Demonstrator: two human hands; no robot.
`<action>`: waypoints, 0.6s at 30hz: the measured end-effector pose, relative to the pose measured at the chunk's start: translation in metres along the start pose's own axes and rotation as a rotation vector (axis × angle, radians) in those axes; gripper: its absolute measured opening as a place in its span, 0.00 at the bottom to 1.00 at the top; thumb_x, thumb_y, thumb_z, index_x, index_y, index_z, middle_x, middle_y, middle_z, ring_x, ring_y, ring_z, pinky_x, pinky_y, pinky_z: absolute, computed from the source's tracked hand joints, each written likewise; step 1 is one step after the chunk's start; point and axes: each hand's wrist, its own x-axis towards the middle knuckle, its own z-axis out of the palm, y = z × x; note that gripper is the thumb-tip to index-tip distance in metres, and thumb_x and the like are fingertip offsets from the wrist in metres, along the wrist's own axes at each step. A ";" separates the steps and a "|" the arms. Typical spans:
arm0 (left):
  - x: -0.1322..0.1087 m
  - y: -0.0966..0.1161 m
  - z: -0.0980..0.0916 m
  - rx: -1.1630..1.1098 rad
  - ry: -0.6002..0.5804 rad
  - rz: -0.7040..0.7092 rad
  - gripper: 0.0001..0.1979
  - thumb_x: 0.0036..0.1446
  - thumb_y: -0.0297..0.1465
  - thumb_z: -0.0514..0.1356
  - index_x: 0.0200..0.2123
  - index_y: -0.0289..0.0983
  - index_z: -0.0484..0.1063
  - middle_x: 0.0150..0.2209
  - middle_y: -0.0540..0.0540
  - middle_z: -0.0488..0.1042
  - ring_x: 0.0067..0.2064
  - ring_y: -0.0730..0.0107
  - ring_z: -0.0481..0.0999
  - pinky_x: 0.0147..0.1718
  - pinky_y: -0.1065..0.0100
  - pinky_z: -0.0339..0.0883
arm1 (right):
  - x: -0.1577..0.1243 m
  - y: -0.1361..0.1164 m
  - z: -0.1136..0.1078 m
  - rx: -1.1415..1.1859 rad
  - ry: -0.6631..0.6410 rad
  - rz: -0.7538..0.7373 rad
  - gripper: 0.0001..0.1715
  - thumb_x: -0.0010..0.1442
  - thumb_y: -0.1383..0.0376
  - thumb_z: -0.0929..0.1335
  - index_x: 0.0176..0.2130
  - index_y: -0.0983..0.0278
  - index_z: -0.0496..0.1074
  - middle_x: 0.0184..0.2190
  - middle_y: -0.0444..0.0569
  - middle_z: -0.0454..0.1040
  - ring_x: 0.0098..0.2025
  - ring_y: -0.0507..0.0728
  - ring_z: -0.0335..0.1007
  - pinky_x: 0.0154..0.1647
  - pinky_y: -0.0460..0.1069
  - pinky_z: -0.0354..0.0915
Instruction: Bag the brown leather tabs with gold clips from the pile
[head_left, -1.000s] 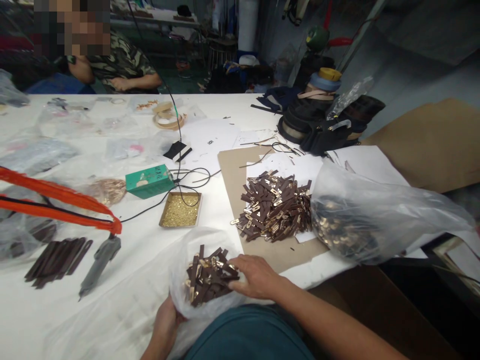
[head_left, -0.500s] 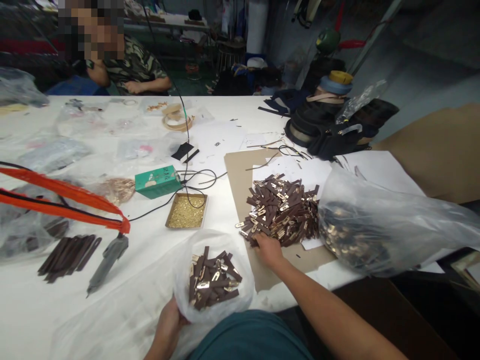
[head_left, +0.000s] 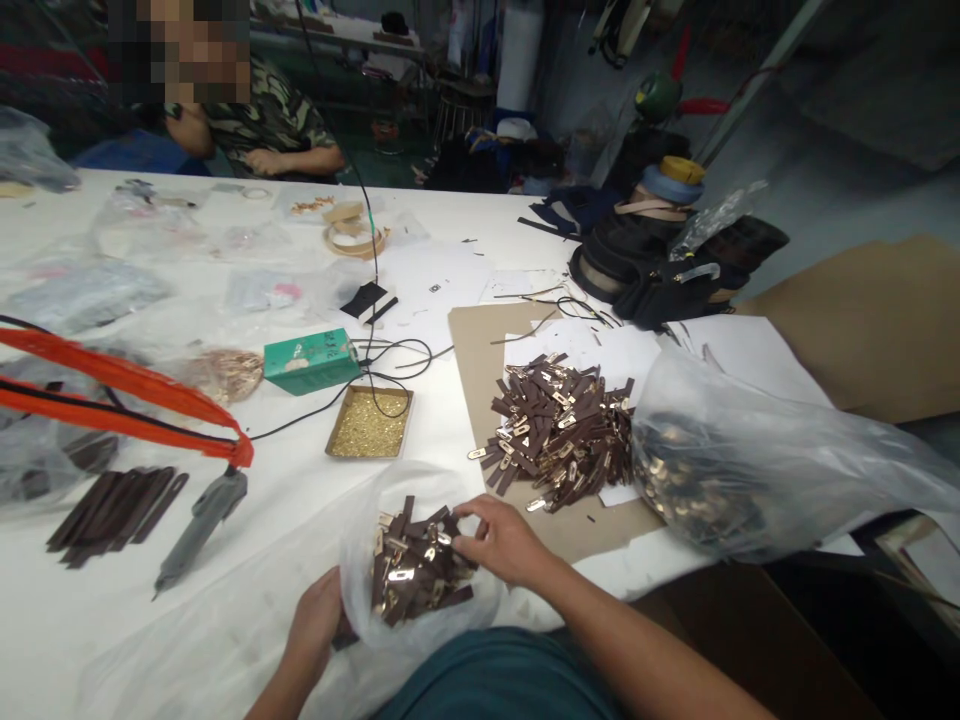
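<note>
A clear plastic bag (head_left: 360, 600) stands open in front of me, with brown strap tabs (head_left: 420, 570) bearing gold metal ends inside. My left hand (head_left: 319, 610) is closed on the bag's left side, its fingertips partly hidden. Over the right part of the bag's mouth is my right hand (head_left: 499, 540), thumb and forefinger curled around a dark brown strap tab (head_left: 452, 522); the pinch is partly hard to make out. To the right, a large heap of the same tabs (head_left: 562, 430) lies on paper and brown card.
Left lie a grey glue-gun-like tool (head_left: 201, 525) on an orange-wrapped cord and dark strips (head_left: 120, 512). Ahead are a box of small gold pieces (head_left: 369, 425) and a green box (head_left: 311, 360). A filled plastic bag (head_left: 697, 490) lies right. Another person (head_left: 274, 125) sits across the table.
My right hand has moved left from the heap to the bag's mouth. My left hand stays at the bag's side, slightly higher. The view has shifted a little.
</note>
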 end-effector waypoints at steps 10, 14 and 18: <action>-0.003 0.003 0.007 -0.062 0.069 -0.021 0.20 0.57 0.48 0.60 0.40 0.36 0.76 0.33 0.45 0.81 0.31 0.63 0.79 0.29 0.67 0.72 | 0.066 0.062 -0.083 -0.890 0.060 0.309 0.24 0.69 0.60 0.70 0.62 0.58 0.70 0.56 0.52 0.70 0.51 0.59 0.74 0.49 0.48 0.66; 0.000 -0.006 0.014 -0.049 0.154 -0.016 0.22 0.58 0.48 0.59 0.43 0.35 0.77 0.39 0.41 0.83 0.35 0.60 0.82 0.34 0.65 0.76 | 0.065 0.069 -0.085 -0.843 0.083 0.298 0.16 0.69 0.61 0.68 0.54 0.59 0.76 0.51 0.49 0.75 0.49 0.57 0.74 0.46 0.46 0.63; 0.002 -0.008 0.014 0.101 0.258 0.068 0.22 0.60 0.47 0.57 0.42 0.35 0.78 0.43 0.40 0.83 0.45 0.58 0.83 0.40 0.66 0.76 | 0.058 0.070 -0.095 -0.763 0.131 0.291 0.13 0.69 0.64 0.65 0.48 0.62 0.79 0.46 0.49 0.77 0.47 0.56 0.74 0.45 0.45 0.61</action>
